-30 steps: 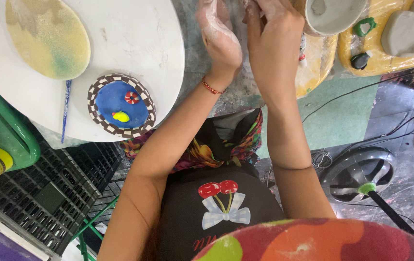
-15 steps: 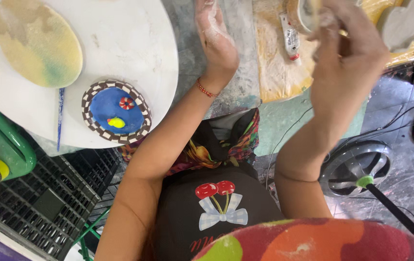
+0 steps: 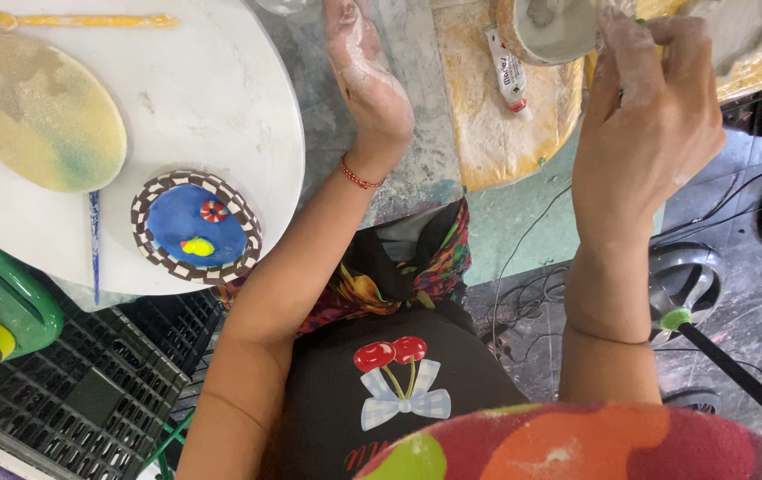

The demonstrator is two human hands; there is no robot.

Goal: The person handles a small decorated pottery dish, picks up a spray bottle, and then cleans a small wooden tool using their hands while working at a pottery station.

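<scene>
painted disc (image 3: 196, 228) on round board (image 3: 212, 98), left of tube (image 3: 507, 69).

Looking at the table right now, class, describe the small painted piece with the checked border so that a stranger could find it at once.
Start at the big white round board on the left. On its near edge, just left of the person's left forearm, lies a small oval plaque. Unlike the larger plain yellowish oval above it, it has a brown and white checked rim and a blue centre with a red swirl and a yellow blob.
</scene>
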